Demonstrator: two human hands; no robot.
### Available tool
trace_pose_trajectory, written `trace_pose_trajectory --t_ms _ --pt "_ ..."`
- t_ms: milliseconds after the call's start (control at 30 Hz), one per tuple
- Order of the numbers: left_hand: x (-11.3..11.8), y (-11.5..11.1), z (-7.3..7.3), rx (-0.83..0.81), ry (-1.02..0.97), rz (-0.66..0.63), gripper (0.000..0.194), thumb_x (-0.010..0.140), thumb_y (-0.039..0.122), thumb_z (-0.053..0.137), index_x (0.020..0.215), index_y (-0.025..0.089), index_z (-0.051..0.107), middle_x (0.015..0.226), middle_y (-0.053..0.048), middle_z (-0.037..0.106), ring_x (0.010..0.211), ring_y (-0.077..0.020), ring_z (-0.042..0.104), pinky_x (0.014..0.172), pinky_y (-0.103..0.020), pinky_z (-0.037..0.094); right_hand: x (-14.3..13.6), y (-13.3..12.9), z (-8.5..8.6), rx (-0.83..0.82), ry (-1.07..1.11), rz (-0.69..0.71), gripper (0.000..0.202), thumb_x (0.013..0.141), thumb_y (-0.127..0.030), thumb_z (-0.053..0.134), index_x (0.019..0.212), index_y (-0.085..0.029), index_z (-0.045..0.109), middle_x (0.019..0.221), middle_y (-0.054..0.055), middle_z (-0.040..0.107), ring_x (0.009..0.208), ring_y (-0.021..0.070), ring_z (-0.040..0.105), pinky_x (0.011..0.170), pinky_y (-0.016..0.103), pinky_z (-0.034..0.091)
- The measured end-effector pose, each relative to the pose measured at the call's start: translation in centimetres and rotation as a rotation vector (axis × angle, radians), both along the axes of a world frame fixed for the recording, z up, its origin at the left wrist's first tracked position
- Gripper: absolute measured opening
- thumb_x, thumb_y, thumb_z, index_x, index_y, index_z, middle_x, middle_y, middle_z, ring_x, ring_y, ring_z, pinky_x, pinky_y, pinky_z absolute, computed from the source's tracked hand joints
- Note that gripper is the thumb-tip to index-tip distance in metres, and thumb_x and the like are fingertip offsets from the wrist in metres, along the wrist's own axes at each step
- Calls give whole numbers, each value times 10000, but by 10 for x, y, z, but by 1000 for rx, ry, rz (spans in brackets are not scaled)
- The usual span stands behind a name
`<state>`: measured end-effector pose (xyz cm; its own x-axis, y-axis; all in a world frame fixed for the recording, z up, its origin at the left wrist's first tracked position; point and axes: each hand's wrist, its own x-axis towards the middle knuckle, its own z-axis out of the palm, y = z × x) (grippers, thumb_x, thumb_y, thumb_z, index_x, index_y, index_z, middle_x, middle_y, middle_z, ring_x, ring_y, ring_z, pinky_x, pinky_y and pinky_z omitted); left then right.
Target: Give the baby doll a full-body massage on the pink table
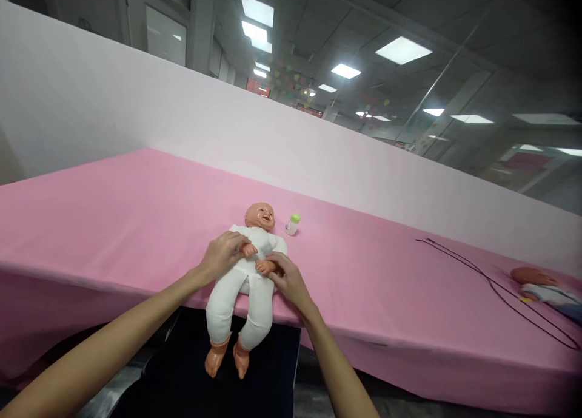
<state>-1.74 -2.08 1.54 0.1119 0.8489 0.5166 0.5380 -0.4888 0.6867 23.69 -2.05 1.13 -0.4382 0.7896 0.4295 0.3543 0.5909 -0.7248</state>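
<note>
A baby doll (248, 284) in a white cloth body lies on its back at the near edge of the pink table, its bare feet hanging past the edge. My left hand (222, 257) is closed around the doll's forearm on the left side, and the small doll hand shows beyond my fingertips. On the other side my right hand (290, 279) grips the doll's other arm by the wrist. Both doll hands rest over its belly. Just right of the doll's head stands a small translucent bottle with a green cap (293, 224), touched by neither hand.
Pink cloth covers the long table (364, 272). A thin black cable (486, 275) lies looped on the right, near a second doll (541, 284) at the far right edge. Behind the table runs a low white wall (295, 145) with glass above it.
</note>
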Motion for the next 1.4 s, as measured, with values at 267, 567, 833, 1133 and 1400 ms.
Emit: trace_pose_trajectory --t_ms 267,567,833,1133,1400 --pt "-26 19 -2 -111 -700 155 289 840 447 737 1031 239 674 1072 -67 719 979 -238 680 764 -323 552 22 22 -8 -228 614 -372 415 843 -556 765 1117 -252 699 1082 48 735 807 185 665 646 280 527" --pt "-57 37 -18 -340 -1179 216 332 750 407 835 857 234 573 865 2 649 799 -145 659 759 -291 584 54 36 -13 -465 977 -465 397 767 -531 843 1025 -268 693 743 -35 624 522 101 471 454 216 419" --pt "-4 -4 1 -10 -80 -50 195 926 404 639 1005 258 741 1040 -67 754 988 -270 656 796 -353 493 1 1 4 -41 89 -36 262 889 -367 737 1129 -263 722 1166 63 736 1033 251 669 888 383 545" --pt "-59 18 -12 61 -199 369 608 923 452 619 1481 246 489 978 -55 693 810 -254 640 749 -342 462 46 34 -3 -202 657 -536 561 779 -521 823 1210 -252 585 1103 71 747 793 187 701 600 267 551" --pt "-106 40 -36 -182 172 571 388 964 495 456 956 199 708 949 -172 676 953 -381 625 838 -466 479 99 53 -28 -361 428 -579 449 728 -584 803 721 -209 558 516 -41 547 402 85 400 381 203 300"
